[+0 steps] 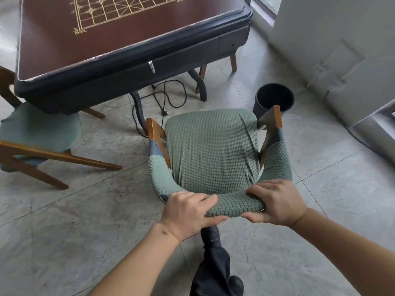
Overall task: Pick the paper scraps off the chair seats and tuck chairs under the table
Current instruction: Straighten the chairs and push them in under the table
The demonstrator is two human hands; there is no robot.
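Observation:
A wooden chair with a green quilted cover (211, 150) stands on the floor in front of me, its seat facing the table and bare of paper. My left hand (186, 212) and my right hand (277, 201) both grip the curved top of its backrest. The dark table (136, 54) with a brown top and gold board lines stands beyond, a gap of floor between it and the chair. A second green-seated chair (40, 133) sits at the left, its seat partly under the table edge.
A black waste bin (274, 99) stands just right of the chair's front. A black power cable (166, 97) lies on the floor under the table. A white wall and cabinet (333, 50) close off the right side. My dark trouser leg (213, 263) is behind the chair.

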